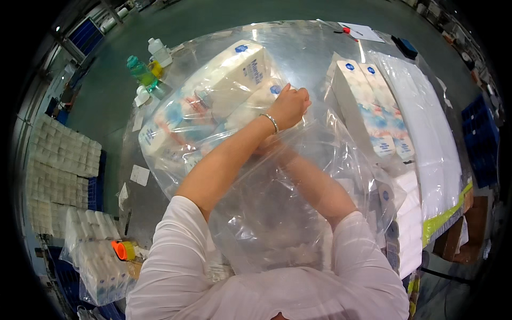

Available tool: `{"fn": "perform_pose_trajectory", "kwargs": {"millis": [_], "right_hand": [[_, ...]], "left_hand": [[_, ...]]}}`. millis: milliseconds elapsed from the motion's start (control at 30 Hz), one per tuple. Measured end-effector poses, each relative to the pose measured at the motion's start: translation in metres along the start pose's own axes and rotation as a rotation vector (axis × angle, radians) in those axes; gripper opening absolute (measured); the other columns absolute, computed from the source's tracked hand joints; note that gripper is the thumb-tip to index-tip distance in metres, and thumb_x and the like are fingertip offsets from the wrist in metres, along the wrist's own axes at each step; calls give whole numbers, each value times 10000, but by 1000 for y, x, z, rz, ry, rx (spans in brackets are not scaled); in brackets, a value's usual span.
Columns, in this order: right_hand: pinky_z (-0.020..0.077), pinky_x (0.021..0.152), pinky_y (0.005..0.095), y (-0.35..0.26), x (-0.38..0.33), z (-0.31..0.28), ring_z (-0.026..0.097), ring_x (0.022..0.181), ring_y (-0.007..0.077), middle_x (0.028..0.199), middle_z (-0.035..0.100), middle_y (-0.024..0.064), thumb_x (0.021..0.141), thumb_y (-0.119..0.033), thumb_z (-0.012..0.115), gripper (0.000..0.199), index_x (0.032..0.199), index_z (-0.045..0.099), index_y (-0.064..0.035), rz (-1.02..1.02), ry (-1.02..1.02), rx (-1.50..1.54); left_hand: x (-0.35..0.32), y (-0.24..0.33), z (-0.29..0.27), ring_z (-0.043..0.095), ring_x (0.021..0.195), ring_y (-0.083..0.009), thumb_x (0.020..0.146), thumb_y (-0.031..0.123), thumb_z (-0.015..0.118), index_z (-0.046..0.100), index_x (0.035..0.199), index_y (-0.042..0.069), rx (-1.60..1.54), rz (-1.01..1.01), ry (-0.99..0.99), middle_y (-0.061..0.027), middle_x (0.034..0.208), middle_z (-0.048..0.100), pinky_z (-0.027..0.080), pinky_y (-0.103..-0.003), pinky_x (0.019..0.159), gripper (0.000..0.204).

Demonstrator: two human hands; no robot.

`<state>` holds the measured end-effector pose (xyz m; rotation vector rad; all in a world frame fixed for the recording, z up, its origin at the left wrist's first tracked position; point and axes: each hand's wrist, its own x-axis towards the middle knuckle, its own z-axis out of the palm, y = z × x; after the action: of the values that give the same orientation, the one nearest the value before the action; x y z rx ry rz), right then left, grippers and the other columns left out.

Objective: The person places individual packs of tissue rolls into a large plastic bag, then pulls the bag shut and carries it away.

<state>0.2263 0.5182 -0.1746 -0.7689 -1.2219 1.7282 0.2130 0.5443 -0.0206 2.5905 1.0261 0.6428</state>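
Note:
A large clear plastic bag (pixel 272 213) spreads across the table in front of me, its loose part lying over my right forearm. Inside its far left part are several white tissue packs (pixel 226 74) with blue and pink print. My left hand (pixel 290 108), with a bracelet at the wrist, is closed on the bag's film beside the packs. Below that wrist, my right hand (pixel 266 145) lies mostly hidden behind the left forearm and under film, so its fingers do not show. To the right stand two long tissue packs (pixel 368 104) side by side.
Flat clear bags (pixel 421 128) are stacked along the table's right side. Bottles (pixel 141 72) stand at the far left edge, and an orange tape dispenser (pixel 124 250) sits at the near left. Stacked white packs (pixel 61 165) are beyond the left edge. Red-handled scissors (pixel 346 31) lie at the back.

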Motion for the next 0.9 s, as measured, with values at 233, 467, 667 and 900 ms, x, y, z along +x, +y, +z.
{"fn": "perform_pose_trajectory", "kwargs": {"millis": [233, 467, 667, 900], "right_hand": [[468, 719, 304, 3, -58, 52, 579, 828, 183, 902, 609, 114, 743, -93, 565, 276, 1010, 567, -23, -94, 270, -744], [465, 720, 300, -44, -238, -10, 576, 836, 163, 912, 612, 114, 748, -83, 567, 283, 1019, 559, -4, 218, 334, -619], [453, 708, 363, -107, -516, -122, 579, 781, 299, 843, 599, 140, 733, -102, 540, 273, 998, 558, -41, 68, 1660, -1015], [438, 762, 416, -131, -584, -150, 573, 859, 354, 889, 615, 176, 859, -510, 280, 563, 905, 637, -77, 837, 1304, -1208]], "left_hand": [[-21, 6, 22, 512, 898, -273, 855, 195, 473, 497, 926, 50, -96, -81, 63, -87, 858, 574, 217, -431, 1014, 163], [-186, -9, 58, 296, 1249, -289, 774, 276, 541, 411, 1271, 104, 133, -241, -366, -103, 1310, 393, 157, -426, 1030, 542], [-255, 28, 17, 451, 1104, -314, 766, 249, 572, 440, 1230, 103, 312, 31, -993, -156, 1163, 498, 320, -418, 951, 503], [-112, 222, 75, 505, 1047, -243, 844, 139, 533, 449, 1188, 42, -602, -21, -213, -134, 1132, 515, 397, -311, 867, 367]]}}
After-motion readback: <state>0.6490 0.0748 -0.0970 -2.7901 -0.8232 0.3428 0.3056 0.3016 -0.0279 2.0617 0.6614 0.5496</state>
